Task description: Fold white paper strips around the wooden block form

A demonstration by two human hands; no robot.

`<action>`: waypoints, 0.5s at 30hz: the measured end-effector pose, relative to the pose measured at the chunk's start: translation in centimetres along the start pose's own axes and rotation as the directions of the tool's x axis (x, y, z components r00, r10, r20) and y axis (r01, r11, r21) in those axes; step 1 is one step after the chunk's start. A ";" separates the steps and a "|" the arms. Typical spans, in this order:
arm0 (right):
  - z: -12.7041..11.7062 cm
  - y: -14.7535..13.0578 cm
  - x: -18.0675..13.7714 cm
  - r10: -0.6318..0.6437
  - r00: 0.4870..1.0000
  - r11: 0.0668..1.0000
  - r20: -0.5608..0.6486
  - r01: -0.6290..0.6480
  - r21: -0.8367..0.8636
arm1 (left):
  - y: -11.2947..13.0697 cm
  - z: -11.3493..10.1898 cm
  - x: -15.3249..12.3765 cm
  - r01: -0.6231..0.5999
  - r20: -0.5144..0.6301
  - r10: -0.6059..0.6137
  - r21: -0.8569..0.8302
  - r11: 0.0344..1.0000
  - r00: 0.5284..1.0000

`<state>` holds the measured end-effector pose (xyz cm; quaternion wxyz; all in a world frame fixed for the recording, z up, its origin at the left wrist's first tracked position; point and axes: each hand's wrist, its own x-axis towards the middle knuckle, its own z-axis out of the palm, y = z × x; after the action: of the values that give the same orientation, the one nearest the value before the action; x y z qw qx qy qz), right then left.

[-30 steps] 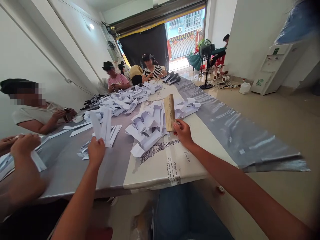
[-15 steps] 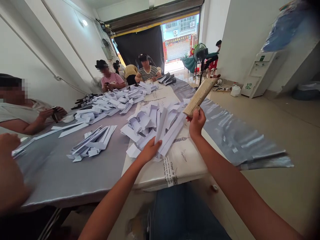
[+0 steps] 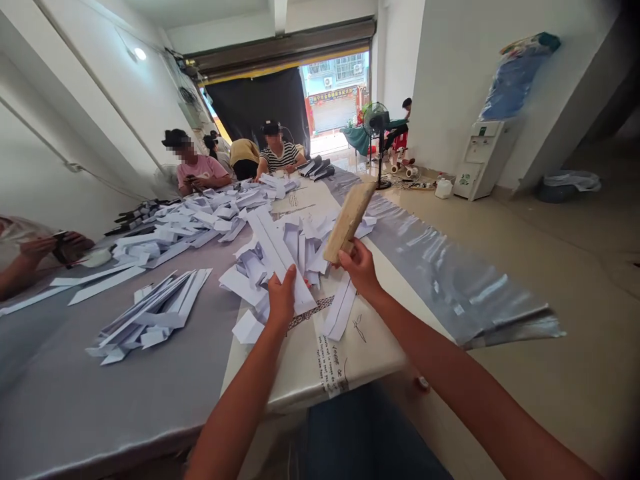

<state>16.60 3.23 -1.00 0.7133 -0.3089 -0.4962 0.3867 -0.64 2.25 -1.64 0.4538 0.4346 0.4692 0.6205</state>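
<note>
My left hand [image 3: 283, 297] grips the lower end of a folded white paper strip [image 3: 274, 245], thumb on top, and the strip slants up and to the left. In my right hand [image 3: 362, 268] is a flat, pale wooden block [image 3: 353, 217], held at its lower end and tilted up to the right. Under and behind both hands lies a heap of folded white paper pieces [image 3: 250, 273] on a printed cream cloth [image 3: 295, 370]. Another creased paper strip [image 3: 341, 308] rests on that cloth just below the block.
A stack of paper strips [image 3: 155, 310] lies on the grey tablecloth [image 3: 145, 400] at left. Farther up is a larger paper pile [image 3: 200, 223]. Co-workers sit along the left side and far end. A standing fan [image 3: 376, 120] and water dispenser [image 3: 483, 157] stand beyond the table.
My left hand has swung the paper strip from leaning right to leaning left, away from the strip below the block. The wooden block has come left and lower. The view has turned right.
</note>
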 end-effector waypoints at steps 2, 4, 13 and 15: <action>0.9 0.2 -1.0 0.066 0.986 0.998 0.154 -0.066 -0.009 | -0.5 -0.3 -0.2 -0.072 -0.030 0.073 0.029 0.997 0.997; 1.5 0.4 -1.9 0.117 0.955 0.993 0.272 -0.111 -0.039 | -0.8 -0.6 -0.3 -0.165 -0.060 0.172 0.113 0.980 0.983; 2.4 0.3 -3.0 0.160 0.910 0.987 0.382 -0.140 -0.080 | -1.6 -1.4 -0.4 -0.346 0.069 0.340 0.242 0.906 0.938; 2.4 0.4 -2.9 0.165 0.923 0.985 0.347 -0.137 -0.104 | -1.5 -1.3 -0.4 -0.320 0.092 0.307 0.216 0.922 0.947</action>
<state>13.63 1.03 -1.93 0.5677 -0.2989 -0.6059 0.4705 -1.57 1.85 -3.42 0.3089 0.5707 0.4484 0.6147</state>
